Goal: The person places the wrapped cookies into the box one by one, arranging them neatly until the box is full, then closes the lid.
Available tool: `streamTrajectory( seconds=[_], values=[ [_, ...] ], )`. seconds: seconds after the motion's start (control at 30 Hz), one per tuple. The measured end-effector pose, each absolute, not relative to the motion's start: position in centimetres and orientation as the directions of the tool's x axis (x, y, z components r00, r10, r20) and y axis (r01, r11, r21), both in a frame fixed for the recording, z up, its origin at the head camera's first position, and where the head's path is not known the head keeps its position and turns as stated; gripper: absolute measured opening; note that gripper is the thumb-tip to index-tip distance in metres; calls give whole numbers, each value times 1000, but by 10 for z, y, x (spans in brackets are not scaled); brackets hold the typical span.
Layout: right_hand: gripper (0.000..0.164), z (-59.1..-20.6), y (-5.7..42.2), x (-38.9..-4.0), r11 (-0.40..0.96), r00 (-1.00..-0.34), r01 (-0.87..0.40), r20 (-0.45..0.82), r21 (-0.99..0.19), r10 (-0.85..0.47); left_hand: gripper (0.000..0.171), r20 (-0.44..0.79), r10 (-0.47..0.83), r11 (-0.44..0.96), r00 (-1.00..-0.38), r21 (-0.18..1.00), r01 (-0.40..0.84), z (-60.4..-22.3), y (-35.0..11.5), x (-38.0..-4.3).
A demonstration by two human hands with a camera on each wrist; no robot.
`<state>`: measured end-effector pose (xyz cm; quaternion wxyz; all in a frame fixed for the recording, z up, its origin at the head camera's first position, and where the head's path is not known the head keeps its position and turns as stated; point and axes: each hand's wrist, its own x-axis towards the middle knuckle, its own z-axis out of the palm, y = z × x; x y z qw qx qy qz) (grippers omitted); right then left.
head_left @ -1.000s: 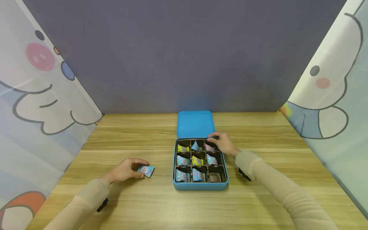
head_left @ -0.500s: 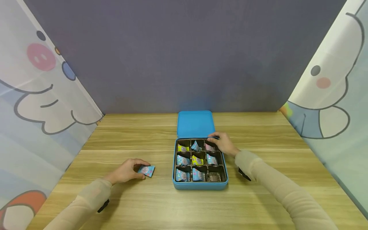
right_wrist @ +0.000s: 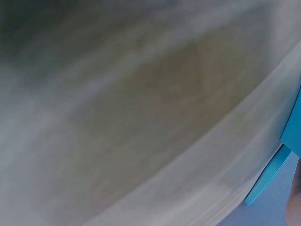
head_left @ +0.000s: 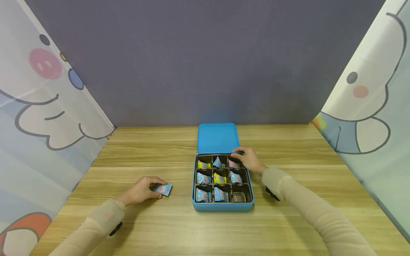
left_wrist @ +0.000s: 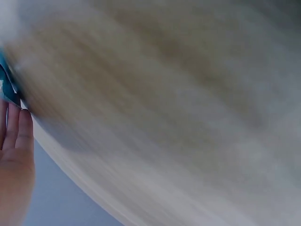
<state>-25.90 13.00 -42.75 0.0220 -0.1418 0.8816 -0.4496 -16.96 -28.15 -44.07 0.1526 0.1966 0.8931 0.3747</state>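
My left hand (head_left: 139, 190) pinches a small blue wrapped candy (head_left: 164, 190) between thumb and fingers, low over the table left of the box. In the left wrist view, the fingers (left_wrist: 24, 129) and part of the blue wrapper (left_wrist: 8, 89) show at the left edge. A blue tin box (head_left: 223, 207) stands with its lid (head_left: 217, 138) folded back. Its dark tray bears blue, yellow and pink wrapped candies; the front right compartment (head_left: 239, 196) shows a bare ridged bottom. My right hand (head_left: 251, 160) grips the box's far right corner, thumb over the rim, fingers partly hidden.
The wooden table (head_left: 282, 227) extends around the box on both sides. A dark grey panel (head_left: 205, 64) rises at its far edge. Printed cartoon curtains (head_left: 45, 117) stand to left and right.
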Motion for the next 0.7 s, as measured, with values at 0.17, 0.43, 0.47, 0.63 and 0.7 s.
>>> streamTrajectory(
  seconds=[0.17,0.43,0.47,0.63,0.7],
  values=[
    [24,-427,131,-259,554,-958,-232,91,-800,-270,41,-107,460,651,-881,715,253,-442,-278,-172],
    [26,-425,131,-259,557,-962,-216,78,-802,-260,44,-91,451,674,-888,686,272,-438,-274,-175],
    [25,-425,131,-259,560,-962,-219,81,-799,-261,44,-91,445,679,-891,682,270,-438,-273,-175],
    [25,-425,130,-258,562,-961,-217,74,-798,-265,44,-102,431,688,-897,680,253,-434,-270,-176],
    [25,-426,130,-258,555,-962,-212,72,-805,-264,44,-105,428,683,-897,688,245,-432,-268,-177]
  ],
)
